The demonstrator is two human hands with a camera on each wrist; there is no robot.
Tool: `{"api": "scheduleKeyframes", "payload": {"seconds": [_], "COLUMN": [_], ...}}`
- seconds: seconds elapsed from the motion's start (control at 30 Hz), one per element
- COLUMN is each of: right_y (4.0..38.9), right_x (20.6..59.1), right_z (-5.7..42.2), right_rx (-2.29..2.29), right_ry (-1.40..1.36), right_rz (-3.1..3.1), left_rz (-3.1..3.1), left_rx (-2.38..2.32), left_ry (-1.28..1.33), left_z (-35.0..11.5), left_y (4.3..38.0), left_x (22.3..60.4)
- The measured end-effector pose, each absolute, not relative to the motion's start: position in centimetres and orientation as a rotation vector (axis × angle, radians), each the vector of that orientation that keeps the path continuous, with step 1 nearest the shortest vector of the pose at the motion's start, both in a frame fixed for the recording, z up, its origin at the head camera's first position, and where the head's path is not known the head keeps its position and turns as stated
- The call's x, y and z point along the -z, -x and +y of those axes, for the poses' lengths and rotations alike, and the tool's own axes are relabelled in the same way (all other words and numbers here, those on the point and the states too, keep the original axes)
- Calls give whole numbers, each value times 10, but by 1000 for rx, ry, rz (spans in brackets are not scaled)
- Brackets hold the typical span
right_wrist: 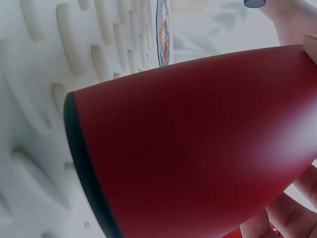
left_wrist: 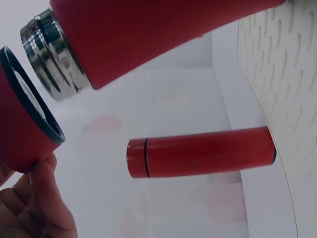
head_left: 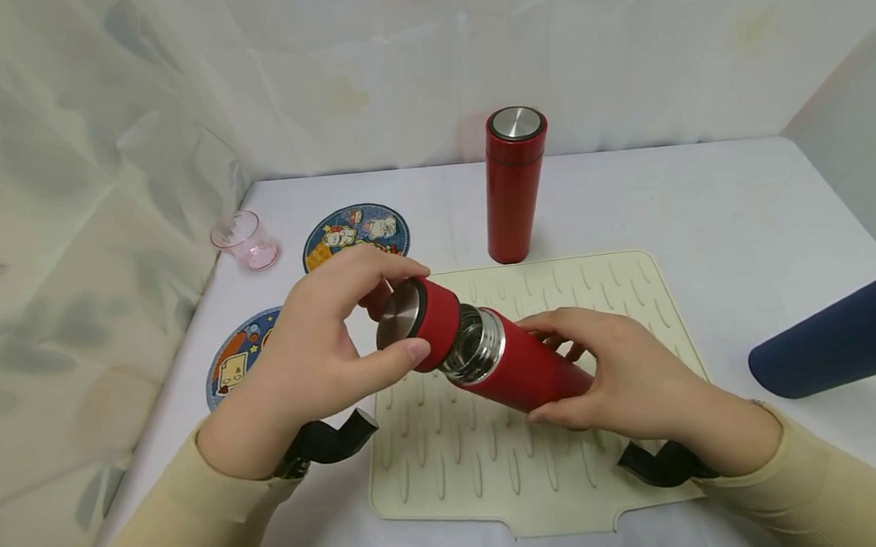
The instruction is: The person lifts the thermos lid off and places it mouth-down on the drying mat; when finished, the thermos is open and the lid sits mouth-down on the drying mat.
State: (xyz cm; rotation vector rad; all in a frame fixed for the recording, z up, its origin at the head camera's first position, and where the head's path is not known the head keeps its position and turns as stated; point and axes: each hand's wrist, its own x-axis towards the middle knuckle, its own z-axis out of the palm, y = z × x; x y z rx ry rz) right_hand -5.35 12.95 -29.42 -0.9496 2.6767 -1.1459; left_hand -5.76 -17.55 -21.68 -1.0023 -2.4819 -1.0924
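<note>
My right hand point(head_left: 614, 363) grips a red thermos flask point(head_left: 528, 364), tilted with its steel neck up and to the left, above a cream drying mat point(head_left: 478, 478). In my left hand point(head_left: 330, 337) is the flask's red lid point(head_left: 441, 323) with a brushed steel top, held by thumb and fingers. Lid and neck are apart in the left wrist view, where the bare threaded neck point(left_wrist: 52, 54) faces the lid's underside. The right wrist view shows the flask's dark base rim point(right_wrist: 89, 173) over the mat.
A second red thermos point(head_left: 515, 187), capped, stands upright behind the mat. To the left are a pink glass point(head_left: 246, 240) and two round patterned coasters, one farther back point(head_left: 357, 228) and one nearer point(head_left: 238, 358). A dark blue cylinder point(head_left: 835, 335) is at the right edge.
</note>
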Motion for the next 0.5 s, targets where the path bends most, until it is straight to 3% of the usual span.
{"api": "scheduleKeyframes", "payload": {"seconds": [0.5], "right_y": [59], "right_x": [291], "right_z": [142], "right_rx": [1333], "right_ry": [783], "right_rz": [2700], "left_rz": [-2649], "left_rx": [984], "left_ry": [755], "left_z": [-190], "left_y": [72], "left_x": [242]}}
